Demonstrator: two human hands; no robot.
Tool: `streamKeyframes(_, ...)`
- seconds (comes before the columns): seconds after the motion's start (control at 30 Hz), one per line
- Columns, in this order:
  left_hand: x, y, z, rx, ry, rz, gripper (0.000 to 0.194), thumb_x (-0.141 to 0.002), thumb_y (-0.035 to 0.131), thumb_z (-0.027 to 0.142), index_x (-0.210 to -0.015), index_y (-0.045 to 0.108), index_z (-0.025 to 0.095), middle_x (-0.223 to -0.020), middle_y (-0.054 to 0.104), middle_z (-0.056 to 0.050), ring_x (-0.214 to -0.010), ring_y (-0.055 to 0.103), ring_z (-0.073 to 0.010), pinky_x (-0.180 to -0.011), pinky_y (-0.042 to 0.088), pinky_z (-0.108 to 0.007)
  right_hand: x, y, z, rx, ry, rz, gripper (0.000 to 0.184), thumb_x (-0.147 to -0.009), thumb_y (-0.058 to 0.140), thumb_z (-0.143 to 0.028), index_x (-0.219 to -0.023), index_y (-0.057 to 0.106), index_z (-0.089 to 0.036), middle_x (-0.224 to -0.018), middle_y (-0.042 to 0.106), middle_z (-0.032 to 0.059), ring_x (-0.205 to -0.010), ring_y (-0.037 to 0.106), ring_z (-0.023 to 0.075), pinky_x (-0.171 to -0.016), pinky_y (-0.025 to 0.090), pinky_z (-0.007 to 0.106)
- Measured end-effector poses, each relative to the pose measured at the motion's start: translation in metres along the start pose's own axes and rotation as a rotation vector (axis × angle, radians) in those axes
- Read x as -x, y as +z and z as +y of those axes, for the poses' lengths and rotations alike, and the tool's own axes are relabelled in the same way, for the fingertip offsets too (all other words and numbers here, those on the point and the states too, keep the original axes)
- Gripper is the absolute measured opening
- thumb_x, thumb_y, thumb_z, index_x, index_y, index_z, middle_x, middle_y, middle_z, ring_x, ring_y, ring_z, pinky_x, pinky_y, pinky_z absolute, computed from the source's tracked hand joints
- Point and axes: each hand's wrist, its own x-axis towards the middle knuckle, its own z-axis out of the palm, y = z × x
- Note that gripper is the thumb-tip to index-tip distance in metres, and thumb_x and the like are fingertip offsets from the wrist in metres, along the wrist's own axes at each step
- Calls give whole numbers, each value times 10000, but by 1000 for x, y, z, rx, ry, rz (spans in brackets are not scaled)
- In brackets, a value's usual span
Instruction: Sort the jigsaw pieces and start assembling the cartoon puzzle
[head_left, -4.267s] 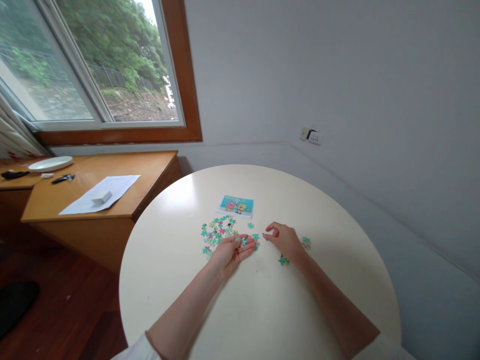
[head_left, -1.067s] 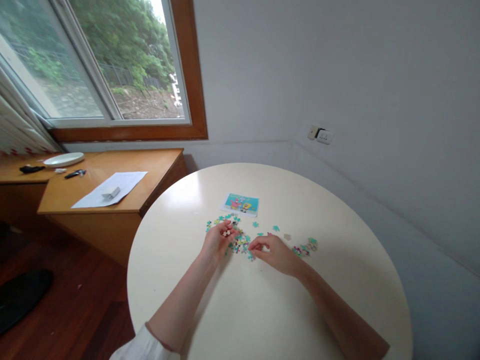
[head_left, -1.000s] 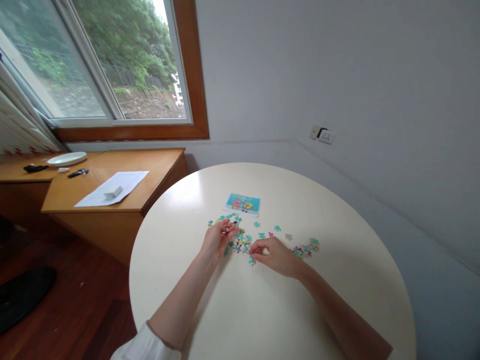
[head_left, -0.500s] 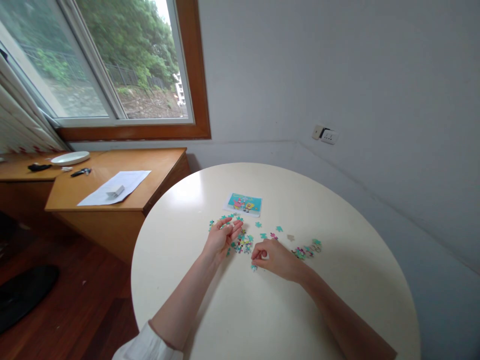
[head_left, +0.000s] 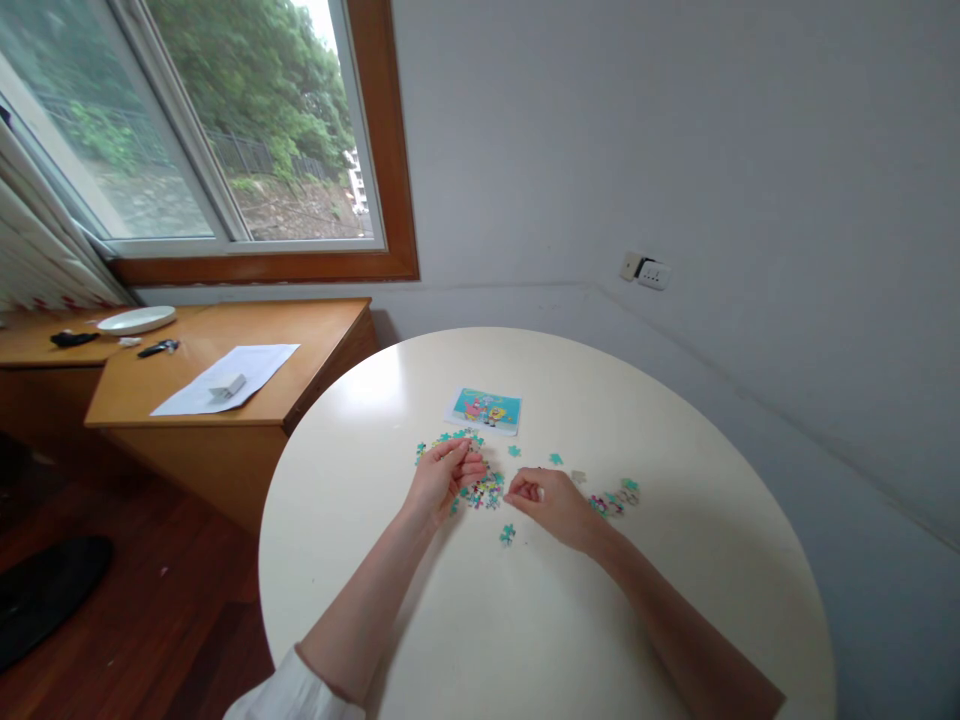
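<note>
Left hand (head_left: 444, 482), one: fingers curl loosely, thumb near them; whether it pinches anything cannot be told. Right hand (head_left: 551, 505), one: thumb and forefinger draw close; hold unclear. Puzzle pieces (head_left: 487, 492): scattered around the left hand. Picture card (head_left: 491, 410): lies beyond it.

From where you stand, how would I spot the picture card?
Find the round white table. Toward its far side, just beyond the scattered puzzle pieces, lies the picture card. Unlike those small knobbly pieces, it is one flat, mostly turquoise rectangle.
</note>
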Motion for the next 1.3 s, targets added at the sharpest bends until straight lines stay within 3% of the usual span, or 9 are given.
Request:
streamKeyframes(0.1, 2, 2, -3, -76, 33, -69, 32, -777, 598, 91, -798, 613, 72, -623, 661, -57, -490, 618, -108, -543, 530, -213, -3, -1, 3, -69, 10, 92, 233, -766, 486, -359, -635, 567, -184, -549, 518, -21, -533, 446, 119, -512, 338, 229)
streamKeyframes(0.33, 9, 9, -18, -268, 40, -254, 130, -655, 674, 139, -779, 667, 102, -634, 673, -21, -548, 623, -106, -621, 515, -226, -9, 3, 9, -157, -5, 173, 381, -798, 381, -444, -522, 461, -193, -491, 431, -28, -491, 394, 110, -492, 309, 242)
streamKeyframes(0.47, 9, 9, -23, -432, 121, -309, 159, -649, 595, 108, -793, 661, 97, -555, 631, 1, -502, 591, -91, -540, 460, -189, -10, 4, 11, -304, 3, 131, 301, -739, 498, -450, -617, 557, -182, -574, 560, -3, -555, 492, 131, -527, 370, 244)
streamKeyframes(0.57, 6, 7, -25, -475, 192, -283, 202, -631, 558, 93, -823, 613, 117, -532, 600, 30, -474, 575, -89, -495, 429, -180, -11, 5, 15, -351, 21, 118, 268, -706, 547, -433, -677, 601, -172, -645, 625, 22, -606, 544, 149, -560, 404, 252)
streamKeyframes(0.77, -2, 4, -28, -459, 237, -157, 246, -615, 559, 128, -859, 532, 145, -534, 579, 52, -443, 556, -91, -500, 451, -208, -16, 2, 32, -50, 128, 279, 279, -771, 482, -386, -661, 624, -173, -592, 622, 22, -552, 523, 146, -542, 368, 258)
streamKeyframes(0.93, -4, 2, -30, -481, 265, -134, 237, -612, 569, 172, -844, 531, 144, -523, 569, 51, -446, 543, -93, -499, 441, -213, -23, 2, 35, 294, 169, 325, 231, -804, 519, -325, -672, 665, -203, -702, 676, 20, -679, 554, 162, -668, 339, 289)
streamKeyframes(1.07, -4, 3, -30, -492, 287, -131, 236, -618, 567, 210, -842, 527, 146, -513, 554, 54, -445, 529, -92, -482, 416, -203, -24, 8, 27, 404, 194, 333, 184, -812, 558, -311, -694, 677, -235, -768, 683, 1, -804, 534, 190, -718, 283, 318)
streamKeyframes(1.3, 0, 5, -29, -491, 298, -132, 227, -618, 582, 237, -825, 531, 157, -504, 538, 61, -449, 508, -85, -505, 421, -208, -21, 11, 20, 460, 218, 324, 178, -788, 617, -323, -654, 641, -209, -704, 656, 2, -795, 506, 186, -702, 244, 312)
